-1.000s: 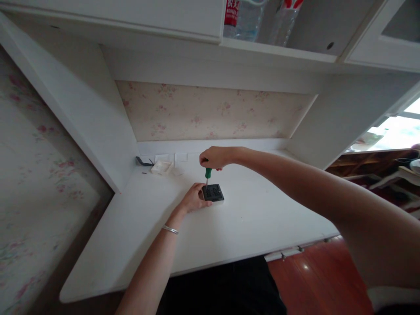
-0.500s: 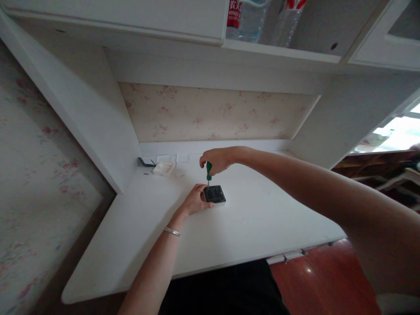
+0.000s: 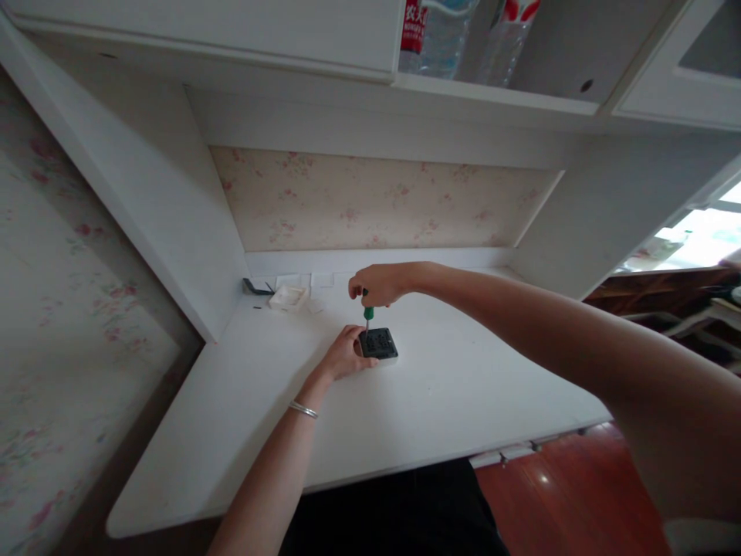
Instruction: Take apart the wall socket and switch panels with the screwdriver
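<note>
A small square box-like device (image 3: 380, 341), black on top with a white lower edge, lies on the white desk. My left hand (image 3: 345, 355) grips it from the left side, thumb along the near edge and fingers at the far corner. Above it, my right hand (image 3: 379, 284) is closed around a screwdriver (image 3: 369, 313) with a green handle. The screwdriver stands nearly upright, its tip at the left part of the device's black face. Whatever the tip touches is too small to make out.
At the back left of the desk (image 3: 463, 401) are a small white open tray (image 3: 288, 298), a dark angled object (image 3: 255, 287) and some papers (image 3: 322, 279). Plastic bottles (image 3: 444, 38) stand on the shelf overhead. A side panel (image 3: 144, 177) rises at the left.
My right hand has turned slightly around the screwdriver, covering the handle differently. The left hand and the device stay in place.
</note>
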A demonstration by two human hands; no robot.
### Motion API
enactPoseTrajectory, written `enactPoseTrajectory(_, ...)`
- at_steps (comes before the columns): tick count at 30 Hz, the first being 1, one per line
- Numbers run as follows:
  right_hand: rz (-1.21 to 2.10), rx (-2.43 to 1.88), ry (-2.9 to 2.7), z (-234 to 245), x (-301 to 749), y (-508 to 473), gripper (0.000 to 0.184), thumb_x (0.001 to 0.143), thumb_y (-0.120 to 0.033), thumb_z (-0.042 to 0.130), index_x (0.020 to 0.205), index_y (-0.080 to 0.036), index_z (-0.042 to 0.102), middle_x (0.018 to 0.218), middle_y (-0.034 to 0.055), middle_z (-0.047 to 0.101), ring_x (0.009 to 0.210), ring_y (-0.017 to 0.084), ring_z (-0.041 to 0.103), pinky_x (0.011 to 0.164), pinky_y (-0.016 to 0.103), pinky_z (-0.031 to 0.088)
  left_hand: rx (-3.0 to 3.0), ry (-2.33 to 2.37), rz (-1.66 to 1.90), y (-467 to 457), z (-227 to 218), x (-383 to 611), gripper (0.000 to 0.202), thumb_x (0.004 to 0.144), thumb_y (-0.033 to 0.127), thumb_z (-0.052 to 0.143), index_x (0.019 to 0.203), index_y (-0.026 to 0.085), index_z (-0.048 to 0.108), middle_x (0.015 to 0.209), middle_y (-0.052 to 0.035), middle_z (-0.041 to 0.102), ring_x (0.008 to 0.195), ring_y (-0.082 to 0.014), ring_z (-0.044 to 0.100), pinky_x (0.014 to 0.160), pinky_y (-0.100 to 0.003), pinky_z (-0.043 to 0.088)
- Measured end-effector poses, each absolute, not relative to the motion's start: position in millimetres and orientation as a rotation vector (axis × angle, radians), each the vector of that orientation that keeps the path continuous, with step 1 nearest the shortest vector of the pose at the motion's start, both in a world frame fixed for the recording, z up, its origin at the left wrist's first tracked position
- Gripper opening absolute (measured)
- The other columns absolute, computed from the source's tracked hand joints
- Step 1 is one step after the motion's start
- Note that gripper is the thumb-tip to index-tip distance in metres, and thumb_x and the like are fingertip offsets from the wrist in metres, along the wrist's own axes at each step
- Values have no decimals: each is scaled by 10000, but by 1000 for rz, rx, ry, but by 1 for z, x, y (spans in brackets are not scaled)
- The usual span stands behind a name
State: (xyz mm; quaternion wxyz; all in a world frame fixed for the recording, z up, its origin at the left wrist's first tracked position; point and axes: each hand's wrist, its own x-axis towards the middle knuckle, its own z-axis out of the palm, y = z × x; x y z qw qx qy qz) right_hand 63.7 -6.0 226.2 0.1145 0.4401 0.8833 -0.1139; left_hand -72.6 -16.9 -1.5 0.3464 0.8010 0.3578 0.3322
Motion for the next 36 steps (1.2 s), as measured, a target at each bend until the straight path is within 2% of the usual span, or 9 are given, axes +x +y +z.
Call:
enactPoseTrajectory(5,-174,1308,2596,225,60,-5,329,755,-372,553,1007,-175,627,959,96,669,781,200,617,648,276,424,2082,942,841,-17,0,-74,734,548,394,782,1192,168,511,1212,-98,456,1093,-232,485,990,-358,366)
enactPoseTrajectory(9,-76,1208,2727,222,60,-4,300,751,-238,523,1029,-169,614,1017,105,654,884,210,591,678,266,410,2088,950,826,-17,1,-75,728,549,404,780,1184,165,513,1206,-102,464,1099,-241,483,988,-366,366)
enactPoseTrajectory(12,-111,1148,2741,221,60,-4,433,686,-309,623,1093,-168,578,1036,111,641,862,213,591,655,259,411,2099,934,844,-17,0,-75,728,547,404,780,1178,157,512,1182,-102,479,1092,-240,486,981,-360,368)
enactPoseTrajectory(15,-22,1276,2662,221,58,-5,367,820,-442,465,970,-151,631,926,126,664,825,230,603,659,291,405,2089,938,858,-16,-2,-74,724,535,393,785,1166,158,519,1171,-98,485,1071,-234,497,969,-356,375)
enactPoseTrajectory(20,-43,1184,2753,224,56,-9,348,739,-235,526,1070,-169,607,1073,110,634,925,219,583,703,272,404,2098,942,853,-16,-2,-74,730,535,408,783,1167,160,517,1164,-92,491,1064,-228,501,966,-352,376)
enactPoseTrajectory(25,-15,1365,2570,223,59,-8,364,787,-426,496,989,-163,646,976,132,662,862,249,604,656,298,406,2092,935,858,-17,-1,-74,721,546,401,781,1173,164,514,1170,-88,489,1066,-221,501,973,-348,370)
enactPoseTrajectory(28,10,1365,2658,221,61,-8,344,821,-350,451,1069,-166,601,1001,130,654,882,237,601,689,300,409,2081,935,851,-17,-1,-74,727,546,400,782,1177,162,510,1181,-93,479,1078,-226,496,976,-351,369)
enactPoseTrajectory(31,-77,1207,2742,223,62,-9,435,697,-246,572,1125,-169,560,1121,119,608,945,224,577,707,270,417,2075,949,849,-17,-1,-74,748,534,378,793,1191,167,504,1190,-95,474,1089,-235,489,982,-360,364)
enactPoseTrajectory(36,-73,1331,2590,227,57,-9,330,801,-374,467,956,-148,650,947,124,671,840,231,602,667,296,413,2063,954,857,-18,-1,-74,740,540,363,791,1194,177,498,1182,-90,467,1074,-231,496,979,-366,373)
